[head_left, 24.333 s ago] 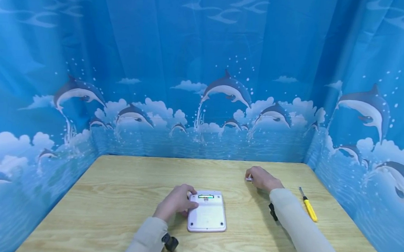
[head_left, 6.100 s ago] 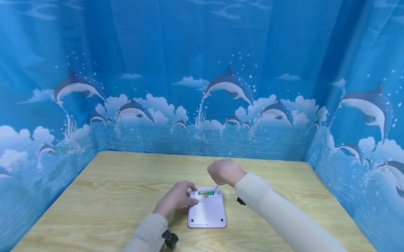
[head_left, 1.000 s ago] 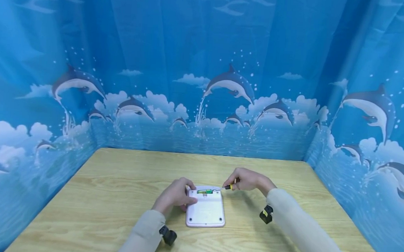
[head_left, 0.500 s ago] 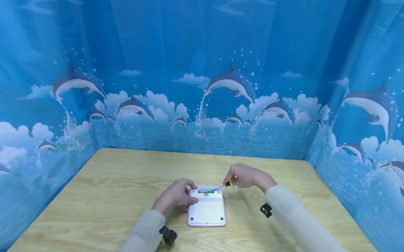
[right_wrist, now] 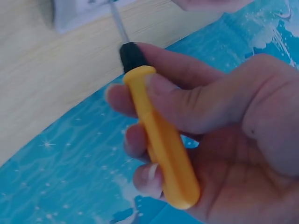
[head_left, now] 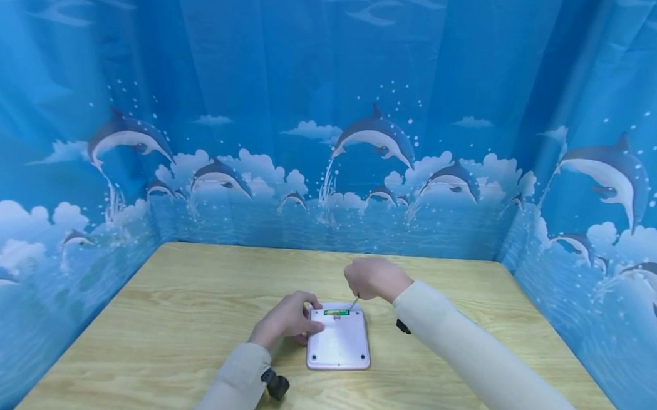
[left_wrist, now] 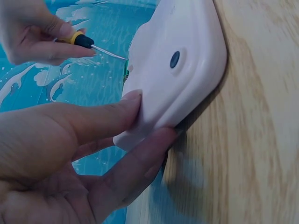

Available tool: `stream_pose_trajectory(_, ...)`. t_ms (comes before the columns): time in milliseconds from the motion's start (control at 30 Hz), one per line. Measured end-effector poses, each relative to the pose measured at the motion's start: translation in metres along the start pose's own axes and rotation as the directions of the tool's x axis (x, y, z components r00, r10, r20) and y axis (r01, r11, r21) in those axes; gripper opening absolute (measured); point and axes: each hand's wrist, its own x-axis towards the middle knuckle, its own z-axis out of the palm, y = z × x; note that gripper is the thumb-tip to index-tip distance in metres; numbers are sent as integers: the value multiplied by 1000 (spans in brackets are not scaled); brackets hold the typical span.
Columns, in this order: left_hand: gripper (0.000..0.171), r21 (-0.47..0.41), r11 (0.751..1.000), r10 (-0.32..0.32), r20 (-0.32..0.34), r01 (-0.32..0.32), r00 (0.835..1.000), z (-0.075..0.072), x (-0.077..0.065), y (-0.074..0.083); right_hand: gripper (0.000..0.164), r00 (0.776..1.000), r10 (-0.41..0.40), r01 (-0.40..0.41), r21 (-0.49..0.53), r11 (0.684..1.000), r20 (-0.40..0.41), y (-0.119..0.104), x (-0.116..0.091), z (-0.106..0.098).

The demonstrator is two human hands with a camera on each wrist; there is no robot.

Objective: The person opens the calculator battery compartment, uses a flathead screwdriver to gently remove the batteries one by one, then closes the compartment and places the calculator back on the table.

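Yellow-handled, the screwdriver (right_wrist: 167,149) sits in the right hand (head_left: 375,278), whose fingers we see curled closely round it. Its metal tip stands at the right end of the green battery (head_left: 336,313), set into the far part of the white device (head_left: 339,343); whether they touch, we cannot tell. We see the device on the wooden surface (head_left: 186,309), the left hand (head_left: 284,318) pinching its left edge between thumb and fingers.

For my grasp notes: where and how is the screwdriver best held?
Probably by the thick yellow handle, from above, clear of the pale device: the thin metal shaft slants down to that device, leaving the handle raised, where the right hand grips it.
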Motion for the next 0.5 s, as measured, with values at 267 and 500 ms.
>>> stream_pose_trajectory(267, 34, 6, 1000, -13, -3, 13, 1000, 0, -1, 1, 15, 999, 30, -18, -235, 972, 46, -24, 8, -8)
stream_pose_trajectory(500, 35, 5, 1000, -18, 7, 18, 1000, 0, 0, 1, 12, 997, 69, -52, -357, 933, 34, -35, 13, -6)
